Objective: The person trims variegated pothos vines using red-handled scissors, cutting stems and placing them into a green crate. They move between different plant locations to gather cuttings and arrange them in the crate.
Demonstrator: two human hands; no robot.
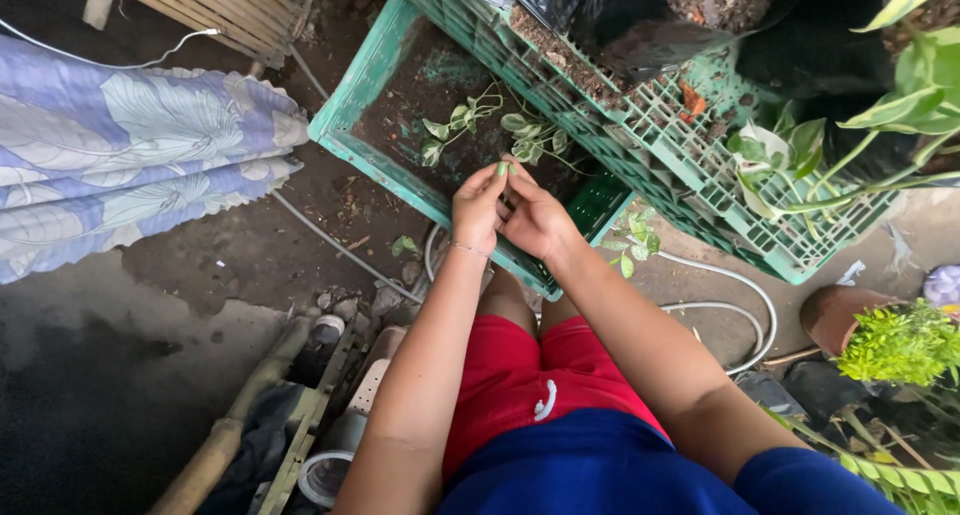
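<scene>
My left hand point(478, 207) and my right hand point(534, 215) meet in front of me, fingers pinched together on a short green plant stem point(503, 169) held between them. Just beyond the fingertips, a green plastic crate point(352, 93) lies on the ground with dark soil inside and several small leafy cuttings point(522, 133) lying on it. I am crouched in red shorts and a blue top; a thin bracelet circles my left wrist.
A second green crate point(790, 237) at the right carries black soil-filled bags and leafy plants. A white hose point(742, 295) curls on the ground. Blue flowered cloth point(120, 145) lies left, a clay pot with a green plant point(900, 340) right, bamboo and junk lower left.
</scene>
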